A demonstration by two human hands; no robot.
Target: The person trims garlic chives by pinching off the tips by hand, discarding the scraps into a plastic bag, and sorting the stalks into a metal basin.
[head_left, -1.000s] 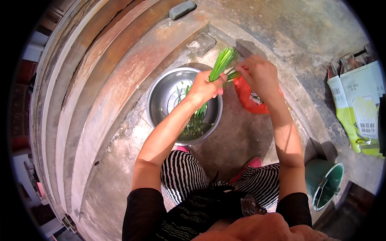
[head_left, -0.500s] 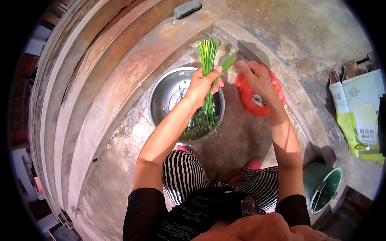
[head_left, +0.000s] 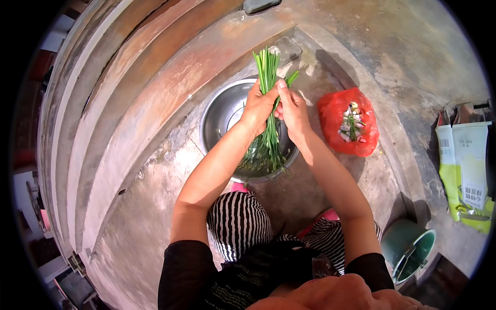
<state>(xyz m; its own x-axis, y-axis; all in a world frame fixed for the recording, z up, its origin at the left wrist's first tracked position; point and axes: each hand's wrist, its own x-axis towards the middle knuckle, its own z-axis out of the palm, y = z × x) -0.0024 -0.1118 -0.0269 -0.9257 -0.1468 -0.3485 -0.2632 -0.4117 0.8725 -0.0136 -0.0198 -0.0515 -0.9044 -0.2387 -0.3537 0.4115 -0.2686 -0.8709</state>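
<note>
My left hand [head_left: 259, 107] is wrapped round a bunch of long green stalks [head_left: 267, 70], whose cut ends point up and whose loose tips hang down over a metal basin [head_left: 209, 121]. Against it, my right hand [head_left: 293, 109] has its thumb and fingers closed on a few stalks that slant out from the bunch to the upper right. More green pieces lie inside the basin. To the right of my right hand sits an open red plastic bag [head_left: 335, 107] with white and green scraps in it.
A green bucket [head_left: 400, 243] lies tilted at the lower right. White and green packaging bags [head_left: 470, 160] stand at the far right. Concrete steps [head_left: 155, 98] curve along the left, with a grey stone [head_left: 261, 5] at the top. My knees are below the basin.
My right hand has moved left from beside the red bag to the bunch and closed there. The bag's opening and its contents now show. The whole view has shifted slightly.
</note>
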